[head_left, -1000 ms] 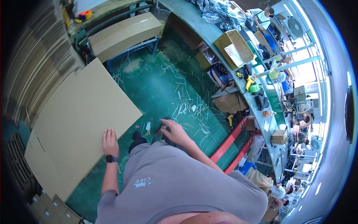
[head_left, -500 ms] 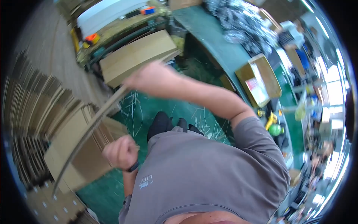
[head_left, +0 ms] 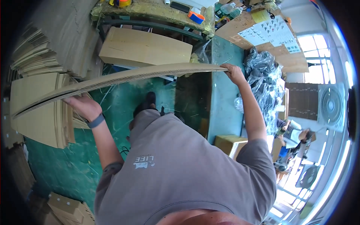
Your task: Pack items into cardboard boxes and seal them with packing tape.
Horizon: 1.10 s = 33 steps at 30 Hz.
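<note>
A long, thin stack of flat cardboard sheets [head_left: 150, 74] spans the view in front of my body, seen nearly edge-on and bowed by the lens. My right hand [head_left: 234, 74] pinches its right end, fingers closed round the edge. Toward the left end, my left hand [head_left: 85, 106] grips the lower edge, palm turned up and its fingers partly hidden by the sheets. Dark gaps show between the layers at the left end. Just beneath that end stands a pile of folded cardboard [head_left: 37, 112], partly covered by the held sheets.
A green-topped table [head_left: 227, 108] stands at right, with clear plastic wrap [head_left: 262, 75] and an open carton [head_left: 228, 144] on it. Ahead is a workbench [head_left: 150, 13] with a cardboard box [head_left: 146, 47] beneath. More stacked cardboard [head_left: 35, 52] lines the left. Another person [head_left: 296, 135] is far right.
My right hand has moved right and my left hand left and forward, under the sheets. The cardboard has swung from steeply slanted to nearly crosswise. The view has turned too.
</note>
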Each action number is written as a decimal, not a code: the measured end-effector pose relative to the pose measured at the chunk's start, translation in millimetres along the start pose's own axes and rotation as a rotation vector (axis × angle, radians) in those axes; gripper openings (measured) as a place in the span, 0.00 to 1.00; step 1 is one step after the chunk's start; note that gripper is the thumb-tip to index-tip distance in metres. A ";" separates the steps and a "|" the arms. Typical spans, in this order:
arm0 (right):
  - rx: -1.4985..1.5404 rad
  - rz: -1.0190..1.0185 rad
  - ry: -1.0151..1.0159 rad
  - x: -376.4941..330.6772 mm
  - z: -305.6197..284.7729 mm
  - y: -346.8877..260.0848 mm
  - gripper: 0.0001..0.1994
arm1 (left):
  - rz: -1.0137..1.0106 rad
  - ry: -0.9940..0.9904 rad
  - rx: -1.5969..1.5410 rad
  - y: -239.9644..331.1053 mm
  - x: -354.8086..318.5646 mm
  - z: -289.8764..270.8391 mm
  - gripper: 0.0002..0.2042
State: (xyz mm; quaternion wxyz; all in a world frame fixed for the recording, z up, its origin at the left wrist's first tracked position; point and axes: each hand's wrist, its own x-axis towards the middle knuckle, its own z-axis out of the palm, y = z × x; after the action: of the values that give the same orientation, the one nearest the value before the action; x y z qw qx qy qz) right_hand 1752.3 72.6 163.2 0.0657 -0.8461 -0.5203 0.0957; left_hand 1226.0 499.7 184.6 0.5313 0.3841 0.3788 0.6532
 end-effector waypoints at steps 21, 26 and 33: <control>0.640 -0.243 -0.454 159.5 -71.7 154.5 0.27 | 0.145 0.179 0.070 -29.0 26.4 86.7 0.45; -0.044 -0.185 0.528 178.7 -75.5 153.1 0.52 | 0.507 0.350 0.982 24.9 29.8 34.3 0.61; -0.039 0.492 0.814 144.9 -20.3 156.8 0.78 | 0.611 -0.082 2.463 90.0 115.1 204.8 0.72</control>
State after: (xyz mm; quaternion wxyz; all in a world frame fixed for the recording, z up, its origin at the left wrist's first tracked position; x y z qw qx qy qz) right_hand 1956.9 131.2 136.4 0.2238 -0.9139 -0.2383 -0.2409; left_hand 1358.8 617.5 362.9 -0.3367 0.7132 0.6130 -0.0467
